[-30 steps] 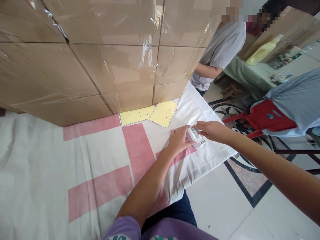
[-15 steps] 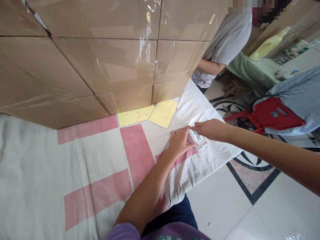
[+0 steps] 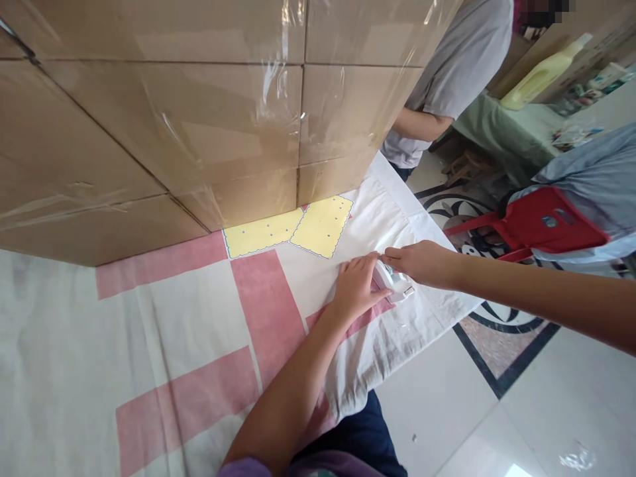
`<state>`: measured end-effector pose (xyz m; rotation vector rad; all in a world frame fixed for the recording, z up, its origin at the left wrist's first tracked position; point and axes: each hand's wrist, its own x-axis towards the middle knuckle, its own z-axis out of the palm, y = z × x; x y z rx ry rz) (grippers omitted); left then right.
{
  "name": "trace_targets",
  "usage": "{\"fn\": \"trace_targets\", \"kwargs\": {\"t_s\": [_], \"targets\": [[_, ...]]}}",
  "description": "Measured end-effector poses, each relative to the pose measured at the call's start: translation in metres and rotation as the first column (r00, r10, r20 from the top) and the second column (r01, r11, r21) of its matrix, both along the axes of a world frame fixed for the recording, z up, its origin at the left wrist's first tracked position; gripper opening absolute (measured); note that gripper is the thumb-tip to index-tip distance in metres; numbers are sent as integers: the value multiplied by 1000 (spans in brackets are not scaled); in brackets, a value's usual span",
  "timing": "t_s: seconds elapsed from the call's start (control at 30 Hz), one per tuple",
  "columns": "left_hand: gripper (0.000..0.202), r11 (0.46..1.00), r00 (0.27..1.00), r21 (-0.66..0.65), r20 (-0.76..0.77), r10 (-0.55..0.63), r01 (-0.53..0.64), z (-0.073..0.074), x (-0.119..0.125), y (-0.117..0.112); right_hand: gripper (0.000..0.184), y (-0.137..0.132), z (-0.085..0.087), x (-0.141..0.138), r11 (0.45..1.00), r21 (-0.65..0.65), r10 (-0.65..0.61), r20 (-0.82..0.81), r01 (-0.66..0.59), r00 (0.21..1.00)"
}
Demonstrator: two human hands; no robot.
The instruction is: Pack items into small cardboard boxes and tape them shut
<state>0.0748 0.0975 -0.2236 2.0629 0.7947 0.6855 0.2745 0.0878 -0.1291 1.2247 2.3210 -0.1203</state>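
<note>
A white tape dispenser (image 3: 396, 289) rests on the cloth near the table's right corner. My left hand (image 3: 356, 283) is wrapped around its left side, fingers at the far end and thumb along the near side. Right above the dispenser, my right hand (image 3: 416, 264) is closed in a pinch at its far end, touching or almost touching my left fingertips. What the right fingers pinch is too small to make out. Just beyond my left hand lie two yellow scallop-edged paper sheets, one (image 3: 322, 226) overlapping the other (image 3: 261, 233).
Taped cardboard boxes (image 3: 238, 126) are stacked along the back of the cloth-covered table (image 3: 193, 311). A person in a grey shirt (image 3: 467, 59) stands behind them. At the right are a red plastic stool (image 3: 556, 222), another person in blue, and a yellow bottle (image 3: 544, 73) on a green-covered table.
The view has shifted slightly, with the boxes appearing farther left. Both hands stay at the tape dispenser; the right hand has turned a little with its forearm held more level.
</note>
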Motion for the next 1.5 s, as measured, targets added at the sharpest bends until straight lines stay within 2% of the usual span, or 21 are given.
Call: {"fn": "trace_targets", "kwargs": {"t_s": [0.2, 0.33, 0.43, 0.53, 0.63, 0.8, 1.03, 1.17, 1.27, 1.4, 1.5], "targets": [[67, 1000, 1000, 20, 12, 10, -10, 1, -1, -1, 34, 7, 10, -6, 997, -65, -38, 0, 38, 999], [73, 999, 999, 37, 21, 24, -25, -1, -1, -2, 41, -5, 15, -1, 979, -85, -200, -190, 187, 961], [77, 998, 999, 56, 28, 24, -25, -2, -1, -3, 43, -23, 11, 4, 956, -25, -284, -326, 292, 902], [78, 998, 999, 63, 28, 17, -18, -3, -1, -3, 35, -36, 5, 3, 952, 91, -249, -320, 292, 914], [78, 998, 999, 58, 31, 17, -19, -2, -1, -3, 29, -37, 4, 0, 959, 186, -164, -261, 216, 951], [81, 999, 1000, 30, 7, 18, -18, -2, 0, -2, 35, -32, 4, 0, 965, 222, -78, -278, 143, 957], [88, 1000, 1000, 4, 12, 19, -19, -4, 1, 0, 31, -18, 9, -4, 955, 177, -179, -294, 237, 939], [102, 1000, 999, -26, 30, 13, -12, -4, 1, 1, 27, -3, 13, -11, 967, 105, -201, -247, 232, 948], [101, 1000, 999, -30, 35, 8, -7, -4, 0, 2, 26, 6, 12, -11, 969, 44, -229, -220, 244, 948], [97, 999, 999, -44, 53, 3, 0, 0, -1, 2, 42, 7, 5, -4, 964, -36, -264, -252, 264, 931], [94, 998, 998, -64, 64, 3, 1, 1, -1, 2, 52, 1, -2, -1, 944, -106, -331, -313, 314, 890]]}}
